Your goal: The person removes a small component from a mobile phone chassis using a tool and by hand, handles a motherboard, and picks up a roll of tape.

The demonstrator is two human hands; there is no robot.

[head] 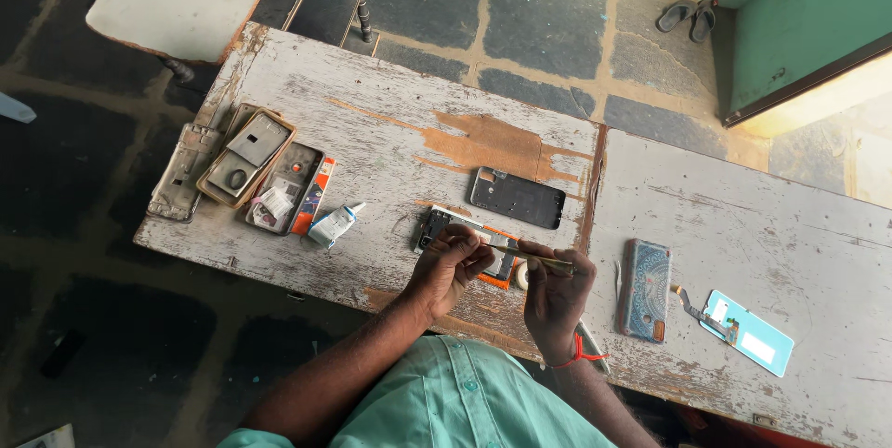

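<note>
My left hand (449, 265) pinches a small part against an opened phone board (437, 225) that lies on the worn white table (390, 132). My right hand (555, 285) grips thin metal tweezers (530, 254), their tip reaching toward the left fingers. A red thread circles my right wrist. An orange piece shows under the hands. Just beyond the hands lies a dark phone frame (517, 197).
At the left lie several phone shells (243, 158), a small tray of parts (283, 190) and a white glue tube (333, 223). On the second table (743, 216) to the right rest a patterned phone case (645, 289) and a light-blue panel (751, 333). Sandals (688, 17) lie on the stone floor.
</note>
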